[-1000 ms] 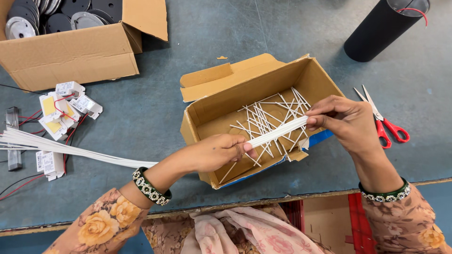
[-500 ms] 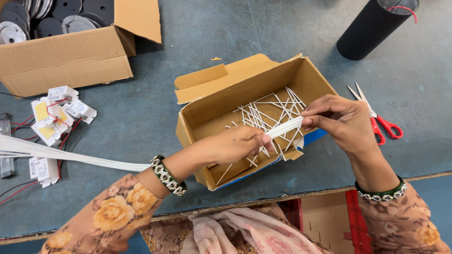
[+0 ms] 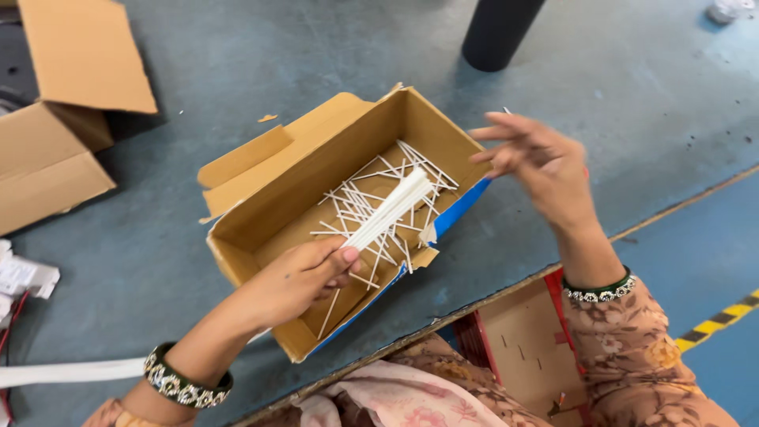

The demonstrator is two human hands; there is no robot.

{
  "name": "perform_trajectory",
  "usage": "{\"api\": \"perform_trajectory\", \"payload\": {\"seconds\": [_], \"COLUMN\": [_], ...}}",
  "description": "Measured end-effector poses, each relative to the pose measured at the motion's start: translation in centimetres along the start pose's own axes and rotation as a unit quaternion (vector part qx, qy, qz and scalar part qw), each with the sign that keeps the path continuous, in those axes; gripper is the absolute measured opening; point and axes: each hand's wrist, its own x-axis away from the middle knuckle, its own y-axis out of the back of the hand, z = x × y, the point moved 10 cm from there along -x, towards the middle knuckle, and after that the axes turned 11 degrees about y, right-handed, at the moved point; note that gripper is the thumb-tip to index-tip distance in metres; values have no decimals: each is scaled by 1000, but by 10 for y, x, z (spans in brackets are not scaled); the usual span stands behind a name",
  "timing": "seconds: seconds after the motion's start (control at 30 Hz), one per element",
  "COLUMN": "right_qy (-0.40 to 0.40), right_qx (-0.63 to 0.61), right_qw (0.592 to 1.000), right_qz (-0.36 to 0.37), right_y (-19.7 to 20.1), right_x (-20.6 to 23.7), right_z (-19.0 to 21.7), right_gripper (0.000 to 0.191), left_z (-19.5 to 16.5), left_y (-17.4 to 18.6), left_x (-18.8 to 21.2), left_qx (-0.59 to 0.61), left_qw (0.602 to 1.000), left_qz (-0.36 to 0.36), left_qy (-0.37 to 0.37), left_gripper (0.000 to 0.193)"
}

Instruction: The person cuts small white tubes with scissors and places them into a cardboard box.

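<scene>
My left hand (image 3: 296,278) grips a bundle of thin white strips (image 3: 393,207) near one end; the bundle's free end reaches over a small open cardboard box (image 3: 273,183) on the grey-blue table. Several short white strips (image 3: 371,198) lie scattered on the box floor. The rest of the bundle trails left behind my wrist, a white band (image 3: 71,372) at the table's front edge. My right hand (image 3: 538,162) hovers just right of the box, fingers spread, holding nothing. Both wrists wear beaded bangles and floral sleeves.
A larger open cardboard box (image 3: 59,119) stands at the far left. A black cylinder (image 3: 500,32) rises at the back. Small white parts with red wires (image 3: 20,277) lie at the left edge. Below the table edge sit a cardboard carton (image 3: 522,340) and pink cloth (image 3: 395,395).
My right hand has let go of the bundle's end and pulled back to the right, fingers open. The camera view has shifted, so the scissors are out of sight.
</scene>
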Motion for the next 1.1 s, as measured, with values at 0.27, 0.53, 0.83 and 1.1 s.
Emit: {"api": "perform_trajectory", "payload": {"seconds": [0.27,0.53,0.83,1.1], "right_qy": [64,-35,-50,-76], "right_qx": [644,469,-190,-196], "right_qw": [762,877,978,978], "right_qz": [12,-94,-65,-2], "right_y": [45,74,-64,-154], "right_x": [39,32,54,32], "right_z": [-56,-69,-10,3], "right_gripper": [17,18,13,10], "left_z": [3,-18,-25,-25], "left_y": [16,38,30,34], "left_x": [6,14,11,14], "left_qx": [60,-17,1,23], "left_qw": [998,982,990,988], "left_qz": [-2,-126,-84,-94], "left_qy": [5,-141,-117,-120], "left_gripper": [34,34,36,34]}}
